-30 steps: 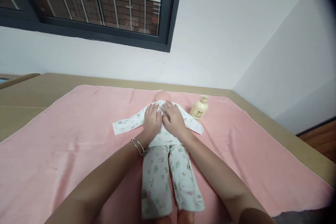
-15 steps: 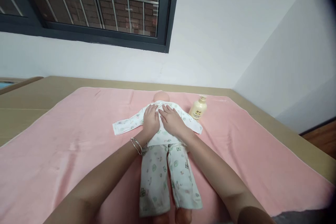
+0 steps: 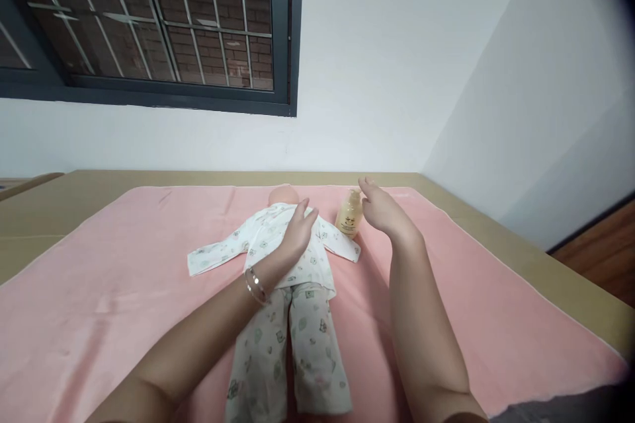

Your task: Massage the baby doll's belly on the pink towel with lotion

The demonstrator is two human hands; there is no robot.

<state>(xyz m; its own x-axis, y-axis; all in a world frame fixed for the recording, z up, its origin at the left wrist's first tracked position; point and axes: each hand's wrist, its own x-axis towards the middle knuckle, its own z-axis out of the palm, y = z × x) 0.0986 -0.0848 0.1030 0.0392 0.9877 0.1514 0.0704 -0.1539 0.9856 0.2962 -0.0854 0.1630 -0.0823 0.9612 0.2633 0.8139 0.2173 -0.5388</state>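
Note:
A baby doll [image 3: 278, 258] in a white printed top and matching trousers [image 3: 317, 357] lies stretched out on a pink blanket, its round bald head [image 3: 284, 195] at the far end. My left hand [image 3: 298, 231], with bracelets at the wrist, is over the doll's upper body, fingers extended and holding nothing; whether it touches the top is unclear. Beside the doll's right-hand sleeve stands a pale yellow pump bottle [image 3: 349, 215] with a small printed face. My right hand [image 3: 384, 211] is just right of the bottle's upper part, fingers stretched out, not closed around it.
The pink blanket [image 3: 436, 291] covers most of a wooden surface [image 3: 114, 180]. A white wall [image 3: 357, 79] rises behind it, with a dark-framed barred window [image 3: 285, 39] at upper left. Another wall [image 3: 555, 99] bounds the right side.
My right hand has lifted off the doll and moved right to the bottle. My left hand stays over the doll, turned more on its edge. The view has shifted slightly.

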